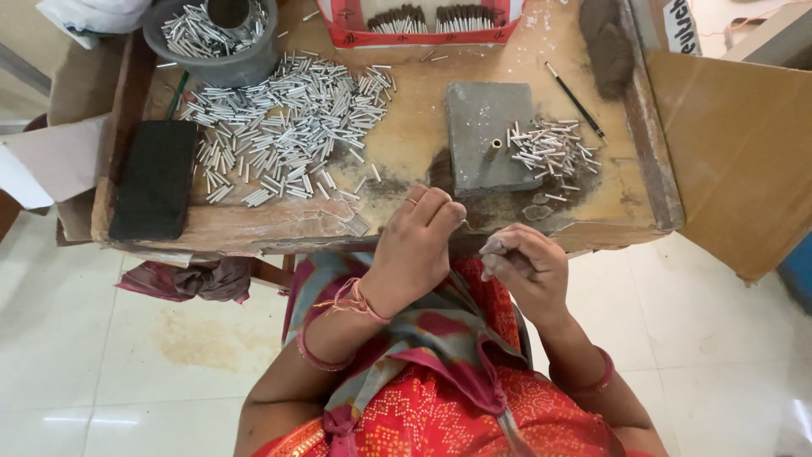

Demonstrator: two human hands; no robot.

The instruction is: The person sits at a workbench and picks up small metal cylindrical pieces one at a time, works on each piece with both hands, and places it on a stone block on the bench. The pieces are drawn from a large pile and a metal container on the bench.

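Note:
My left hand [419,245] is held over the near edge of the wooden work tray [279,224], its fingertips pinched on a thin silver tube that barely shows. My right hand [523,267] is beside it, fingers closed and dusted with dark powder, pinching something small that I cannot make out. Both hands hover just in front of a grey stone block [486,135] with a small tube standing on it. A large heap of silver tubes [288,127] lies to the left, and a smaller heap [550,148] lies right of the block.
A grey bowl [211,42] of tubes stands at the back left. A black block [156,178] lies on the tray's left side. A red box [427,25] of filled tubes sits at the back, dark powder [609,51] at the back right, a thin black stick [575,101] nearby. A cardboard sheet [736,152] leans at the right.

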